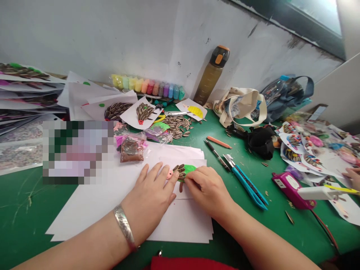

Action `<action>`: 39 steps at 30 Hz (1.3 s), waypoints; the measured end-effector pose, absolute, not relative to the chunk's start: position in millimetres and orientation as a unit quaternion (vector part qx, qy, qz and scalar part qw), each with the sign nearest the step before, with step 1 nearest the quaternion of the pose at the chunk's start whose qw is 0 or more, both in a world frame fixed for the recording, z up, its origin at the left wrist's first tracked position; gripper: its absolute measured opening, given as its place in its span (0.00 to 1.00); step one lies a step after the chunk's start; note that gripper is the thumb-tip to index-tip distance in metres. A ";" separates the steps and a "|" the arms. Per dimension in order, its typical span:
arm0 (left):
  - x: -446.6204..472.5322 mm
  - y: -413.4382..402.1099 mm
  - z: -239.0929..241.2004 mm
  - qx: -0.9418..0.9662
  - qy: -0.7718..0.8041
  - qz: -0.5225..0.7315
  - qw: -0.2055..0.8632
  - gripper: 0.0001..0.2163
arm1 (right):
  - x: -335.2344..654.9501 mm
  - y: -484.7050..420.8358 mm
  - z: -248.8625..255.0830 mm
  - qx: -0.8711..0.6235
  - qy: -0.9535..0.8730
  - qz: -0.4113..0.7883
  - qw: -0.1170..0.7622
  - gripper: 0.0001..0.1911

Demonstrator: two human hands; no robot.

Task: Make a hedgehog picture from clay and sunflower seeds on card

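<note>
A small white card (185, 192) lies on a stack of larger white sheets (112, 210). On it is a figure with a pink clay head (170, 174), a green clay body (190, 168) and a brown clay leg (181, 187). Striped sunflower seeds (180, 171) cover the body's left part. My left hand (154, 191) rests flat with fingers spread, its fingertips beside the head and seeds. My right hand (206, 187) is closed in a pinch at the green clay's lower edge; whatever is between its fingertips is hidden.
Loose sunflower seeds (178, 125) lie beyond the sheets, near bagged brown clay (131, 150). To the right are a black pen (216, 154), a blue utility knife (249, 183) and a magenta glue gun (294, 191). A bottle (210, 75) stands by the wall. Another person's hand (353, 178) shows far right.
</note>
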State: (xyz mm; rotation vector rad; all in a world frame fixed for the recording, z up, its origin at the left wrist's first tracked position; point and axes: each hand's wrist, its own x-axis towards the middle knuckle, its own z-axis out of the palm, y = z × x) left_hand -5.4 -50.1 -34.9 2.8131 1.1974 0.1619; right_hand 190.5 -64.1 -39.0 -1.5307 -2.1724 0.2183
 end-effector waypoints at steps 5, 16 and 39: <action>-7.9 -49.1 -33.1 0.918 0.390 0.050 0.050 0.22 | 198.3 -61.2 -33.8 -0.575 -0.775 0.093 0.244 0.10; -7.3 -49.2 -33.9 0.917 0.390 0.062 0.047 0.21 | 198.3 -60.8 -33.8 -0.551 -0.785 0.121 0.256 0.10; -4.4 -40.7 -41.4 0.915 0.396 0.067 0.032 0.23 | 205.8 -54.5 -36.1 -0.554 -0.776 0.127 0.273 0.11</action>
